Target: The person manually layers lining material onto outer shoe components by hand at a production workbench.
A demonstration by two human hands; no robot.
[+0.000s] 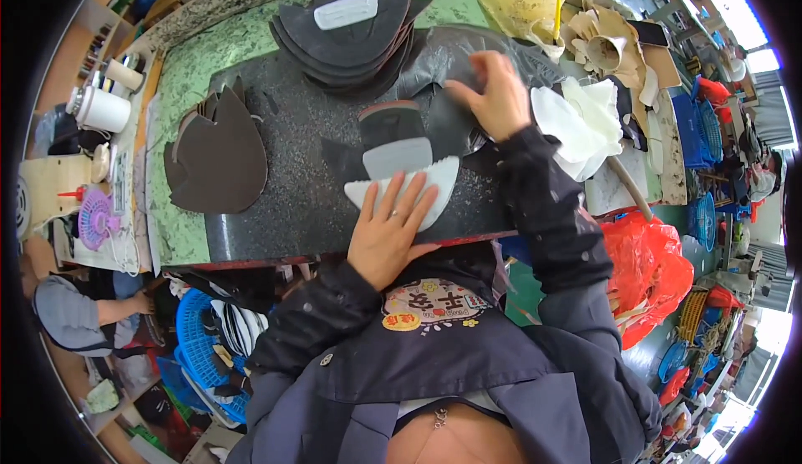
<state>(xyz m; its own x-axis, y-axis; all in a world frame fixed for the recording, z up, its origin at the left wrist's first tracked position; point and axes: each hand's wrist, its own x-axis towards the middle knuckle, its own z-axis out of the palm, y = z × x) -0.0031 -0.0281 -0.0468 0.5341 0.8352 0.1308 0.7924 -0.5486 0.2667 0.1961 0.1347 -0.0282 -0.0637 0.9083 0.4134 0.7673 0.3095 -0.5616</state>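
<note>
My left hand lies flat, fingers stretched, on a white crescent-shaped piece with a jagged upper edge. Just beyond it is a dark shoe-upper piece with a grey strip across it. My right hand is raised at the right of this piece, thumb and fingers apart, slightly blurred, with nothing visible between them. A pile of similar dark uppers, the top one bearing a white patch, sits farther back. Dark brown cut pieces are stacked at the left.
White sheet pieces lie right of my right hand, with a wooden handle below them. A yellowish glue-crusted container stands at the back right. A red plastic bag and a blue basket are below the table. A person sits at left.
</note>
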